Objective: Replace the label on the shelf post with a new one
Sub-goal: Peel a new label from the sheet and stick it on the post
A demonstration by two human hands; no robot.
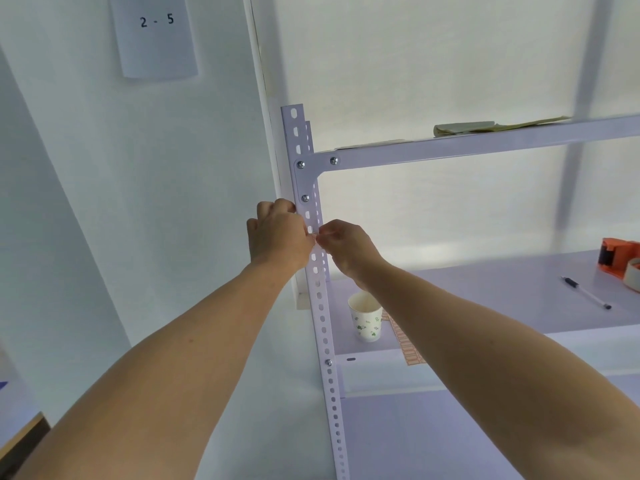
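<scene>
Label (314,237) is a tiny pale bit, right on the front of the shelf post (323,323), a little way under the top shelf corner. It sits between the two hands, so I can hardly see it. It looks thin and a bit shiny, like tape or a sticker.

Left hand (277,233) has its fingers curled in tight, and its tips seem to pinch one side of the label. Right hand (349,247) pinches the other side with its thumb and a finger pressed together.

I think the job is in the middle. I cannot tell if this is the old label coming off or the new one going on. Either way, there is still pressing or peeling left to do.

The post is hard metal, painted pale, long and thin, with a row of little holes and some round silver bolts.

Behind it, on the smooth flat shelf (485,299), stands a paper cup (367,320) with green leaves printed on it. Just beside the cup lies an orange strip of stickers (408,344). Farther right are a thin pen (585,292) and an orange tape holder (620,259). Up on the wall hangs a white paper sign (156,36) that says 2 - 5.
</scene>
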